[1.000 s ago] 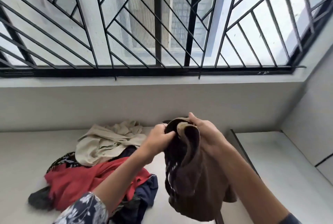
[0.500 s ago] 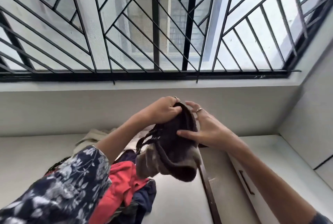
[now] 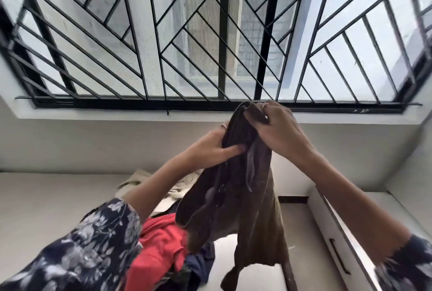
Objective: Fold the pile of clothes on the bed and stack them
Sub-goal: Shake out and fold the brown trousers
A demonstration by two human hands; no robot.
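A dark brown garment (image 3: 240, 216) hangs in the air in front of me, held up high before the window. My right hand (image 3: 278, 129) grips its top edge. My left hand (image 3: 215, 150) holds the cloth just below, thumb pressed into the fabric. Under it, on the pale bed (image 3: 46, 202), lies the pile of clothes: a red piece (image 3: 161, 239), a dark blue piece (image 3: 201, 260) and a beige piece (image 3: 138, 179) at the back, partly hidden by my left arm.
A window with a black metal grille (image 3: 215, 33) fills the upper view above a pale wall. To the right of the bed stands a white unit with a drawer and dark handle (image 3: 339, 255). A dark gap (image 3: 289, 274) separates bed and unit.
Both hands have lifted the brown garment higher, up to the window sill's level. It has unrolled from a bunched lump and now hangs down long. My right hand went from touching it to gripping its top.
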